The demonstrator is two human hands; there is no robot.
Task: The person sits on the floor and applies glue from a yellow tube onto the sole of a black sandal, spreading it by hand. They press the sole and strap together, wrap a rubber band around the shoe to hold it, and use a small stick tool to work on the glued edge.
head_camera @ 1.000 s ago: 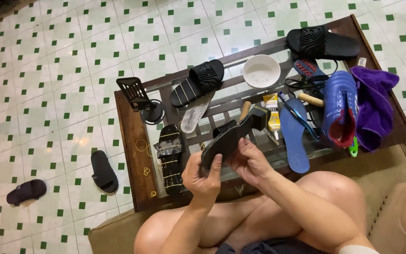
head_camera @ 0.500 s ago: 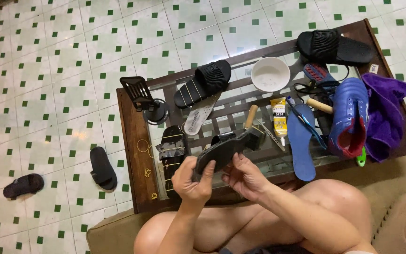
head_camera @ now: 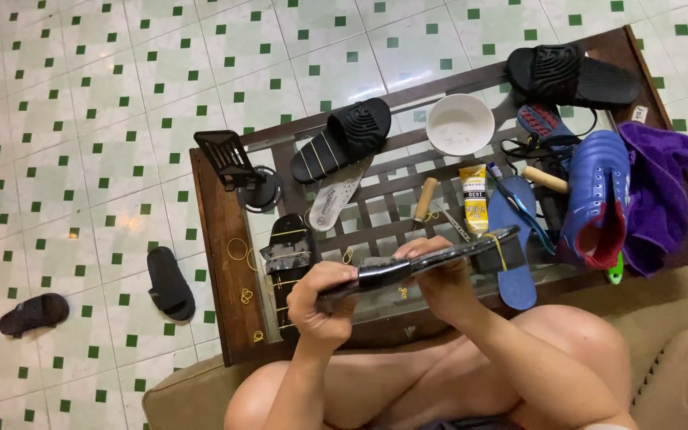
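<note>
Hands (head_camera: 384, 291) gripping black sole (head_camera: 416, 264), glass-topped wooden table (head_camera: 216, 239) — green-dotted tile floor (head_camera: 81, 103)

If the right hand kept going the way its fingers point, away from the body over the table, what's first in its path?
Likely the wooden-handled tool on the glass table, just beyond the right hand gripping the black sole; depth is unclear, so it might pass above.

A glass-topped wooden table (head_camera: 215, 231) bears black slides (head_camera: 344, 137), a white bowl (head_camera: 459, 124)
</note>
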